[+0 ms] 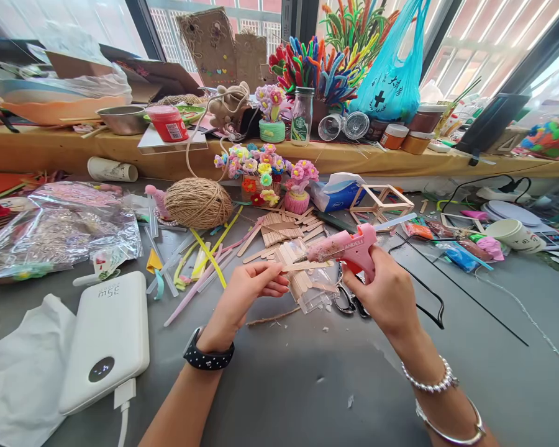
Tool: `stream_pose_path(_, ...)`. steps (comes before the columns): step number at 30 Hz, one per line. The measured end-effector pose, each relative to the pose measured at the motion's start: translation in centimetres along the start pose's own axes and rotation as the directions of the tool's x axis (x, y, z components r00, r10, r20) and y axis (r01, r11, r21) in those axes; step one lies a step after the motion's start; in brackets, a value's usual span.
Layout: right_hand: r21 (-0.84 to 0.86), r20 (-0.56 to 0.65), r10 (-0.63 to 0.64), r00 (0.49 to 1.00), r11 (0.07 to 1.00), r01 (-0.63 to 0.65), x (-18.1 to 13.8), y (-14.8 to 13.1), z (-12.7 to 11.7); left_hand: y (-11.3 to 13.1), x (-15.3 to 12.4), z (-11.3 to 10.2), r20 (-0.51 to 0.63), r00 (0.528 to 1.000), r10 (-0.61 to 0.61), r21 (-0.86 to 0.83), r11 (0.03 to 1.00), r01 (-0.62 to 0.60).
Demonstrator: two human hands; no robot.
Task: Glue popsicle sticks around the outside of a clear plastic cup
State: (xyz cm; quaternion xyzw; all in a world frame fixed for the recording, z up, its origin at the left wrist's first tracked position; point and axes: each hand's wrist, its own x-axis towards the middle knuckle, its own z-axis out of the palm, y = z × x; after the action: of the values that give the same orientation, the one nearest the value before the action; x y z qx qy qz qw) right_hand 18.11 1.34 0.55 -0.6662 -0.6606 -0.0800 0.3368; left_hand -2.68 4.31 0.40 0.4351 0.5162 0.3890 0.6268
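Observation:
A pink hot glue gun is gripped in my right hand, its nozzle pointing left and a clear glue stick poking out of its back. My left hand pinches one end of a wooden craft stick, held level just under the nozzle. Whether the nozzle touches the stick I cannot tell. Behind and below lie more craft sticks, some on a clear plastic wrapper. Black-handled scissors rest by my right hand, partly hidden by it.
A white power bank with a cable lies at the left. Behind stand a twine ball, pipe-cleaner flowers and a wooden stick frame. A black wire crosses the right side. Jars and pipe cleaners line the ledge.

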Motion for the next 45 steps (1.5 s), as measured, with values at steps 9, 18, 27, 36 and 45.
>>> stream_pose_path(9,-0.032,0.006,-0.05,0.999,0.998,0.05,-0.16,0.01,0.23,-0.04,-0.03,0.11,0.005,1.0,0.013,0.018,1.0,-0.014)
stream_pose_path(18,-0.047,-0.003,-0.019,1.0,0.999,0.018,-0.19,-0.27,0.37,-0.19,0.07,0.02,0.024,1.0,0.004,-0.001,1.0,-0.004)
stream_pose_path(27,-0.057,-0.001,-0.041,0.999,0.998,0.04,-0.23,-0.4,0.39,-0.2,0.08,0.07,0.037,0.999,0.011,0.005,1.0,-0.011)
stream_pose_path(36,-0.082,-0.036,-0.073,0.997,0.994,0.069,-0.22,-0.32,0.4,-0.43,0.16,-0.1,0.048,0.999,0.001,0.024,1.0,-0.002)
stream_pose_path(45,-0.08,-0.045,-0.098,0.994,0.992,0.095,-0.23,-0.27,0.36,-0.23,0.09,0.07,0.036,0.999,-0.006,0.008,1.0,0.005)
